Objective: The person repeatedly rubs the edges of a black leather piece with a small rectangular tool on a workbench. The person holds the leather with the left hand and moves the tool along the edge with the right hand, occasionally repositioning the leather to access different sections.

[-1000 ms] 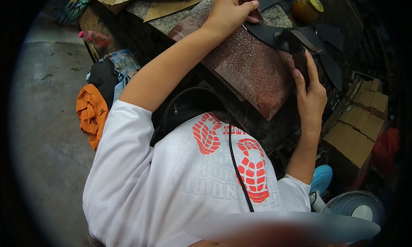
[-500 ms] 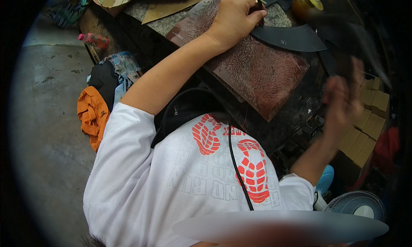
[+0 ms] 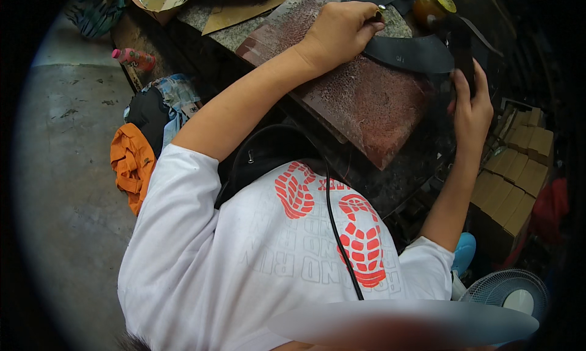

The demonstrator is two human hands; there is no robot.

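Head view: at half past twelve, the left hand (image 3: 345,31) pinches what looks like a punch (image 3: 381,8), right by the near-left end of a smooth, black, curved strip (image 3: 412,53) at half past one! Strip's laid on a rough, pitted, reddish slab (image 3: 372,101), pale mark already on; piercing, can't tell. Half past two: right hand (image 3: 473,116) grips a dark tool (image 3: 465,64).

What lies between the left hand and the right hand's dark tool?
In the head view, a curved black piece lies between left hand and dark tool, partly over the reddish-brown board.
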